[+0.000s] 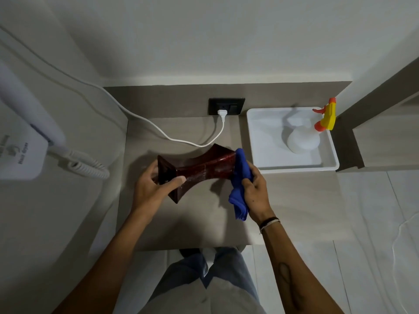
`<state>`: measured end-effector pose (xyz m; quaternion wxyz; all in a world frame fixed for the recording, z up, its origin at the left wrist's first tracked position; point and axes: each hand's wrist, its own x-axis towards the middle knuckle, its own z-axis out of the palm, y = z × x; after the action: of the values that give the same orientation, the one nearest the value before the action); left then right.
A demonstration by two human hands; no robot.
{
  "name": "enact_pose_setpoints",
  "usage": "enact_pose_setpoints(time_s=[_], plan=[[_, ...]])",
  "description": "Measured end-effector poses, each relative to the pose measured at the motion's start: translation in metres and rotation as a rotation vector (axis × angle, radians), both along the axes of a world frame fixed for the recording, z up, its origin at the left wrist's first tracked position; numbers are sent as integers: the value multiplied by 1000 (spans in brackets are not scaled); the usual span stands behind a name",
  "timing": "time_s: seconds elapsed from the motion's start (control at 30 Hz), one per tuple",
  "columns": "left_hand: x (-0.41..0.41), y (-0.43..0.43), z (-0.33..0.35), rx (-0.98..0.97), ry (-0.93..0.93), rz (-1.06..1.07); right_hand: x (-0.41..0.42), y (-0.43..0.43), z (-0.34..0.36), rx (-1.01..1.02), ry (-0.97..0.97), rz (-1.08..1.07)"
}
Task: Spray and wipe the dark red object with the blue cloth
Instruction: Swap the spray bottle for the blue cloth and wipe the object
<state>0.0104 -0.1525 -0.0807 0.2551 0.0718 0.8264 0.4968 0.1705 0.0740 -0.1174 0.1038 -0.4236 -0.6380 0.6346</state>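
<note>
The dark red object (pixel 204 169) is a glossy, flared piece lying on its side above the grey counter (pixel 192 223). My left hand (pixel 154 184) grips its left flared end, thumb across the front. My right hand (pixel 255 191) holds the bunched blue cloth (pixel 240 177) pressed against the object's right end, with cloth hanging down below the hand. The white spray bottle (pixel 303 141) with its yellow and orange trigger head (pixel 327 117) stands in the white tray (pixel 256 137) to the right, untouched.
A black wall socket (pixel 235 106) behind the object holds a white plug, and its cable (pixel 158 130) runs across the counter's back. A white wall-mounted hair dryer (pixel 25 141) with a coiled cord hangs at left. Tiled floor and my legs lie below the counter's front edge.
</note>
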Motion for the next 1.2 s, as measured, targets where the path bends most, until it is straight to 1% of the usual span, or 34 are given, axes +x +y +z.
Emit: enact_pose_setpoints(time_s=[0.07,0.17,0.3,0.4,0.5,0.57,0.63,0.67,0.73,0.77,0.9,0.97,1.03,1.07,1.13,1.17,1.2], plan=[[-4,6,5,-5,-6,22,-2,-1,3,-39,30,-9],[-16,10,9,-36,-26,27,-9,0,10,-20,29,2],[-23,11,15,-43,-145,63,-14,3,16,103,5,113],[-19,11,17,-34,-203,81,-14,-7,18,269,-31,159],[-11,10,22,4,-257,-19,-13,-26,10,457,-77,286],[-9,7,24,-14,-238,-105,-14,-36,0,598,-136,398],[-10,2,21,-41,-182,-165,-17,-43,-7,724,-214,453],[-10,0,18,-41,-166,-188,-19,-45,-7,753,-242,465],[-9,0,16,-21,-128,-220,-24,-50,-2,747,-234,505],[-8,2,15,-9,-101,-222,-27,-55,3,722,-186,539],[-5,8,13,15,34,-219,-42,-83,28,575,139,663],[-8,7,11,25,82,-237,-41,-83,31,561,202,734],[-8,5,9,21,90,-235,-35,-64,23,607,178,785],[-7,4,8,10,78,-208,-32,-50,17,650,124,789],[-7,5,7,-19,51,-182,-28,-23,9,728,-48,752],[-8,5,5,-16,63,-192,-27,-15,9,732,-120,724],[-8,6,4,-10,76,-204,-29,-14,11,711,-150,707]])
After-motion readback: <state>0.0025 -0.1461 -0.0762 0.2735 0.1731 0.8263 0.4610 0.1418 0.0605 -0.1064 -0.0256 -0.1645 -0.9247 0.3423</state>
